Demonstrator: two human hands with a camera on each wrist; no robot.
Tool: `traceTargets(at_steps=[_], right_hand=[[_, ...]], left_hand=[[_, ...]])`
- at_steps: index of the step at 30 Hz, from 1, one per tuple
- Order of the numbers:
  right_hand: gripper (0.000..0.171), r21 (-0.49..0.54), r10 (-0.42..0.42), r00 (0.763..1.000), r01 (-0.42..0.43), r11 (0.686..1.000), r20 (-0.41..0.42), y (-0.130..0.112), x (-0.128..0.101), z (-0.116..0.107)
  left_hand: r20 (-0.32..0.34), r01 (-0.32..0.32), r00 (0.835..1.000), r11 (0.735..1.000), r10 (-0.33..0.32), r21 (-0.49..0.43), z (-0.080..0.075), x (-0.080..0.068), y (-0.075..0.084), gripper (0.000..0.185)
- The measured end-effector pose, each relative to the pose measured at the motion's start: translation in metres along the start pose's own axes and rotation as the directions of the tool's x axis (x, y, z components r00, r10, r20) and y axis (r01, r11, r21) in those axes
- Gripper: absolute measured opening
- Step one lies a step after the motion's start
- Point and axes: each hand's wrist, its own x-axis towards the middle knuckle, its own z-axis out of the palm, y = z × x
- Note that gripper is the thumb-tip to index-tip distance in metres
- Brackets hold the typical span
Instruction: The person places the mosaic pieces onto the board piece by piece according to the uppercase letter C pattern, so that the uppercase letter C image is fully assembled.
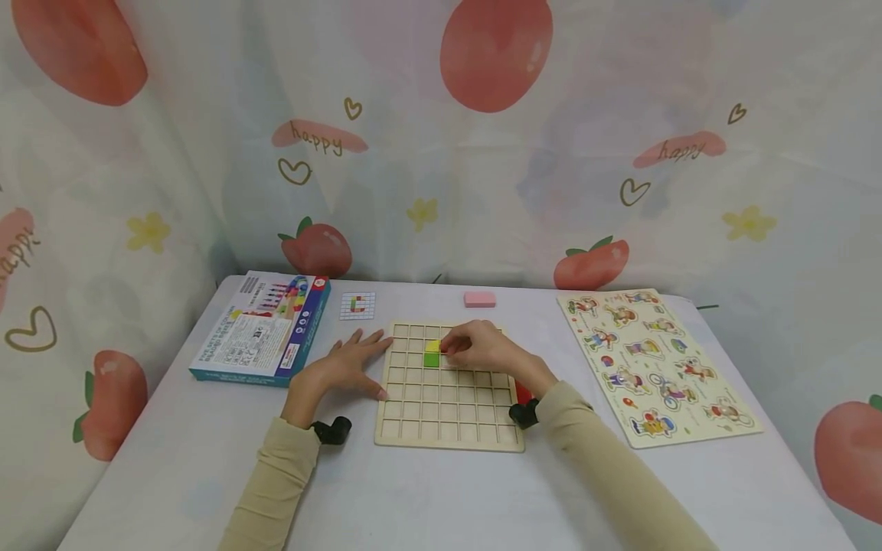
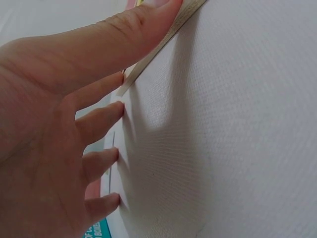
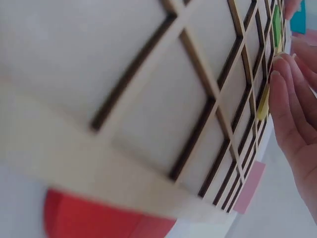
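Observation:
A square wooden grid board (image 1: 441,421) lies in front of me. A yellow tile (image 1: 432,346) and a green tile (image 1: 431,360) sit side by side in its cells. My left hand (image 1: 347,366) spreads its fingers at the board's left edge, touching the edge with the thumb and a fingertip. Over the upper middle of the grid, my right hand (image 1: 482,346) bends its thumb and fingers together in a pinch on a small tile, mostly hidden, with a reddish bit at the fingertips. In the right wrist view a yellow piece (image 3: 263,103) shows beside those fingers.
A pattern card (image 1: 357,306) and a pink block (image 1: 479,299) lie beyond the board. At the left is a boxed set (image 1: 265,329); at the right, a picture puzzle board (image 1: 658,367). Something red (image 1: 524,392) lies by the board's right edge, partly under my wrist.

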Motion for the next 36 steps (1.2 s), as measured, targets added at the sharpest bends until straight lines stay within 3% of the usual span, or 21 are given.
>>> traceTargets(at_steps=[10,17,36], right_hand=[[0.022,-0.011,0.068,0.997,-0.069,0.998,-0.048,0.015,-0.029,-0.014],[0.02,-0.031,0.051,0.997,-0.053,0.998,-0.064,0.027,-0.047,-0.023],[0.018,-0.039,0.127,0.985,-0.133,0.99,-0.115,0.066,-0.106,-0.044]], left_hand=[[0.0,0.006,1.0,1.0,-0.006,0.001,0.0,0.0,0.0,0.099],[-0.003,0.0,1.0,1.0,0.0,0.007,0.001,0.001,-0.002,0.099],[-0.013,-0.012,1.0,1.0,0.012,-0.016,0.001,-0.002,0.001,0.1]])
